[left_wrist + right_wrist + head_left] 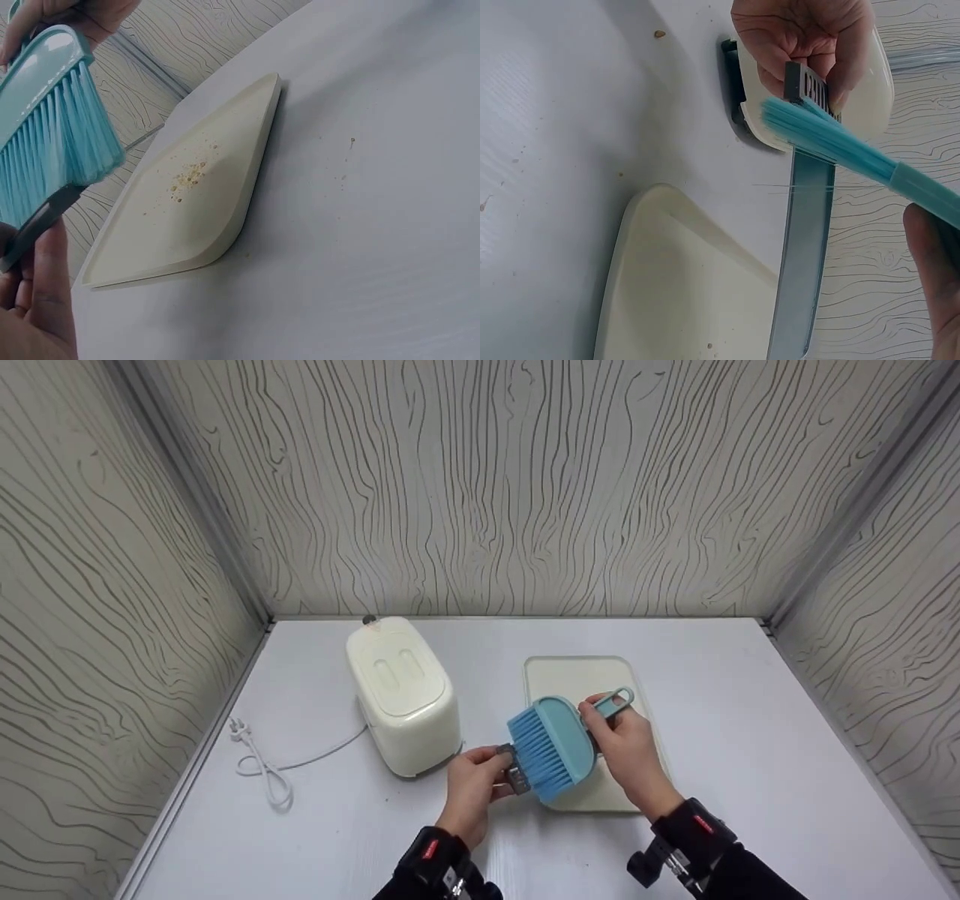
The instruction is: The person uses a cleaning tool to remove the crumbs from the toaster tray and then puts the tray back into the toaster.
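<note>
My right hand grips the handle of a light blue cleaning brush, its bristles toward the left. Between thumb and fingers, my left hand pinches the dark slotted end of a crumb tray. The bristle tips overlap that end in all views. In the right wrist view the crumb tray's long grey strip runs down below the brush; from above, the brush hides it. Under both lies a shallow cream tray with brown crumbs on it.
A cream toaster stands to the left, its top showing two slot shapes. Its white cord ends in a plug near the table's left edge. Loose crumbs dot the white table. Patterned panels enclose the back and sides.
</note>
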The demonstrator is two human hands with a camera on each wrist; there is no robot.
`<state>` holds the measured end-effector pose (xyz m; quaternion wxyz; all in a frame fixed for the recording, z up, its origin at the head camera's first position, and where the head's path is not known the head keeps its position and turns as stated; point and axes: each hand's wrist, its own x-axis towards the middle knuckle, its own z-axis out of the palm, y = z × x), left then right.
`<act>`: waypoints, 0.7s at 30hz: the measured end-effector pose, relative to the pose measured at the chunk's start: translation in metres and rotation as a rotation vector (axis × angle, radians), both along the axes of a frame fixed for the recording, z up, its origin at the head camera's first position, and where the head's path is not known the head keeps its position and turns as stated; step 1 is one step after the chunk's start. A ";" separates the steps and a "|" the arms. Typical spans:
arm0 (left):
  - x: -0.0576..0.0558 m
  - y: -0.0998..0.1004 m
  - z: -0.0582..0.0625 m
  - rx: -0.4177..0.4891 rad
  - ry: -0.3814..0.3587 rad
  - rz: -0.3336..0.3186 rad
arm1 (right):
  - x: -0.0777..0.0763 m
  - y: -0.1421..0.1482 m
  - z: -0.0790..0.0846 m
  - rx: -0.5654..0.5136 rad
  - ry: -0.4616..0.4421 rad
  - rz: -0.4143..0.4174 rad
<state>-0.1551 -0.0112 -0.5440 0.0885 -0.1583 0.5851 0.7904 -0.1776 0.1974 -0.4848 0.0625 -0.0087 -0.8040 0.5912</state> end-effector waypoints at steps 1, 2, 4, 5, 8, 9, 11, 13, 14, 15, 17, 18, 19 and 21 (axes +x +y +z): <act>0.000 0.000 0.000 -0.001 -0.002 -0.002 | 0.000 0.001 -0.001 0.003 0.001 -0.003; 0.000 0.000 0.000 -0.002 -0.005 -0.005 | 0.000 0.002 -0.001 0.004 0.000 -0.004; 0.000 0.000 0.000 0.000 -0.007 -0.012 | -0.001 0.004 -0.002 0.008 0.000 -0.007; 0.000 0.000 0.000 0.002 -0.008 -0.015 | -0.002 0.005 -0.002 0.015 0.002 -0.010; 0.000 0.000 0.001 0.010 -0.006 -0.018 | -0.003 0.009 -0.003 0.034 -0.001 -0.017; 0.000 -0.001 0.002 0.011 -0.002 -0.018 | -0.004 0.010 -0.003 0.039 -0.003 -0.021; 0.001 -0.001 0.003 0.015 0.002 -0.015 | -0.005 0.013 -0.004 0.046 -0.009 -0.025; 0.001 -0.002 0.003 0.016 0.006 -0.015 | -0.005 0.015 -0.005 0.045 -0.016 -0.028; 0.002 -0.002 0.003 0.016 0.007 -0.015 | -0.006 0.016 -0.005 0.046 -0.017 -0.029; 0.002 -0.002 0.003 0.014 0.007 -0.016 | -0.006 0.017 -0.006 0.046 -0.017 -0.031; 0.002 -0.003 0.003 0.008 0.006 -0.022 | -0.006 0.019 -0.007 0.054 -0.014 -0.039; 0.002 -0.003 0.003 0.004 0.005 -0.024 | -0.006 0.020 -0.007 0.057 -0.014 -0.043; 0.003 -0.003 0.003 -0.001 0.006 -0.027 | -0.005 0.020 -0.007 0.061 -0.014 -0.046; 0.003 -0.004 0.002 -0.005 0.011 -0.028 | -0.005 0.022 -0.008 0.064 -0.016 -0.047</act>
